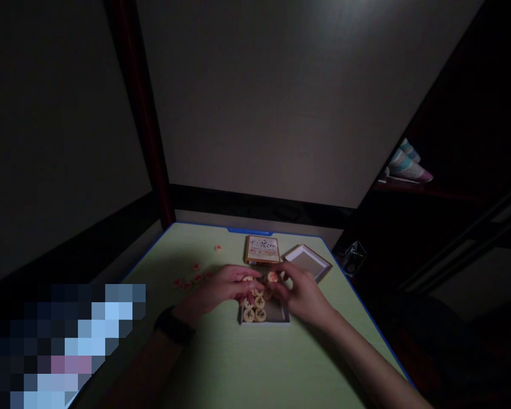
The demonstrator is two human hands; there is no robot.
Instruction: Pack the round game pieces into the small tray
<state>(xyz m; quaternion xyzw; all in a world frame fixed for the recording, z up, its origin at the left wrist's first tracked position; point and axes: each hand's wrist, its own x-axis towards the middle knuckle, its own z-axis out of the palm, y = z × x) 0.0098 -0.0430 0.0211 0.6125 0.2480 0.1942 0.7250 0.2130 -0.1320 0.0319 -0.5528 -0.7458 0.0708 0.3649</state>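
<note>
Chinese chess pieces (260, 314), round pale discs with black characters, sit in a shallow white-walled box (277, 313) below the two bare hands, gathered toward the left hand's side. The right hand (305, 292) is narrowed to a pinch, thumb and fingertips around a red-marked disc (273, 276) above the box. The left hand (230, 284), a dark band (174, 326) at its wrist, curves its fingers over the discs beneath; whether it grips one cannot be told, since the fingers hide it. To the left hand's left and beyond it, several loose red-marked discs (187, 285) lie scattered on a pale green table (213, 363). Beyond both hands is a printed box cover (262, 250); just past the right hand is a tilted white-rimmed tray (309, 260). The likeliest mishap is the pinched disc slipping, as the grip is by fingertips on a small rounded edge. The left fingers could also nudge the discs under them out of their rows, and the dim light might make the characters easy to misread.
</note>
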